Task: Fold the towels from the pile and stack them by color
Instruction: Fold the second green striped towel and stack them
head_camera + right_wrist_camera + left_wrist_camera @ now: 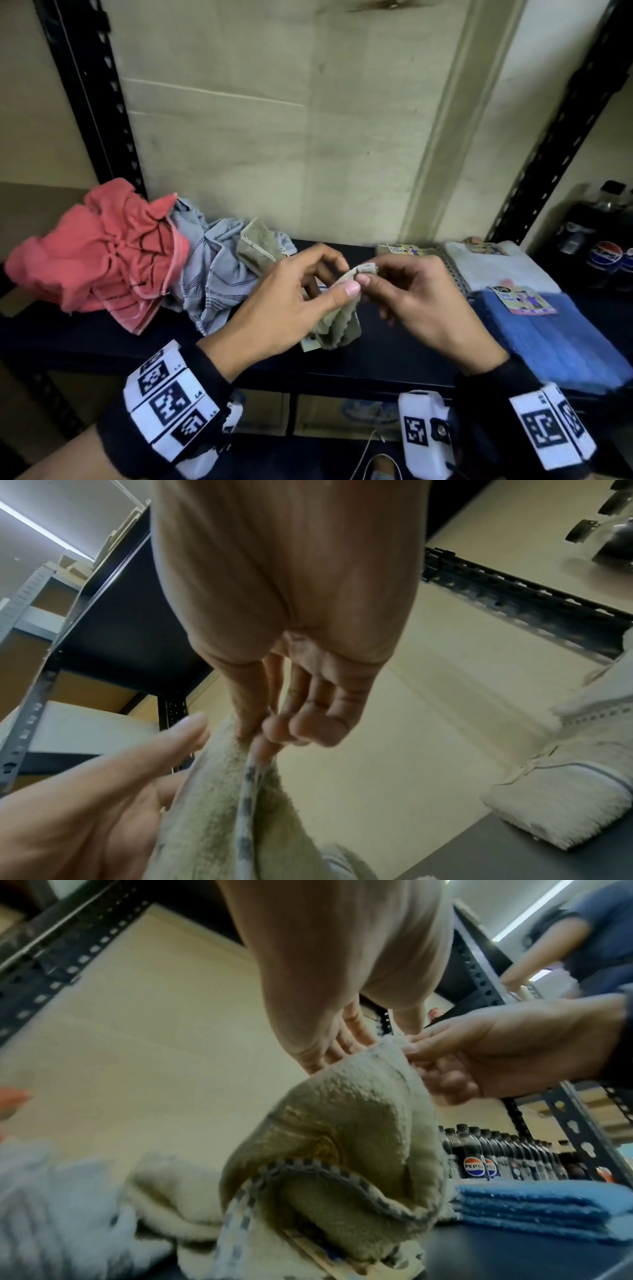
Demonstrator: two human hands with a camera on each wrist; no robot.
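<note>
A small beige towel [342, 325] [342, 1137] [219, 799] with a grey stitched hem hangs over the dark shelf [102, 339]. Both hands pinch its top edge side by side: my left hand [308, 294] [329, 1047] [85, 813] and my right hand [400, 291] [274, 729] [479, 1053]. The unfolded pile lies at the left: a red towel [99, 253], a grey striped towel [212, 263] and another beige one [260, 243]. Folded stacks lie at the right: blue towels [548, 335] [534, 1213], a white towel [493, 267] and a beige towel [404, 250].
Black slotted shelf uprights [92, 92] [561, 120] frame the bay, with a cream wall behind. Pepsi bottles [603, 246] [479, 1158] stand on the shelf at the far right. Another person [575, 936] is seen beyond the rack in the left wrist view.
</note>
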